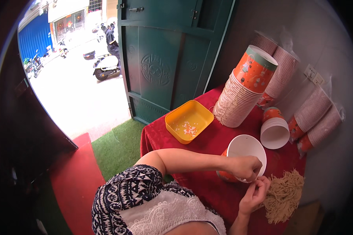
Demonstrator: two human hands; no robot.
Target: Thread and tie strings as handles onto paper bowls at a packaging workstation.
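An orange paper bucket (247, 150) with a white inside leans on the red-covered table, its mouth toward me. My left hand (245, 167) reaches across the bucket's mouth, its fingers closed in a pinch at the near rim. Just below it, my right hand (255, 194) is also pinched, fingertips close to the left hand's. Whatever lies between the fingers is too small to make out. Beside my right hand spreads a loose bundle of tan cords (284, 196).
A yellow tray (175, 132) holds small white and orange bits. Behind it rises a tall stack of buckets (239, 98) with tan cords along its side. Smaller nested buckets (275, 133) lie to the right. Wrapped stacks (312, 111) lean against the wall. A green door (157, 66) stands beyond.
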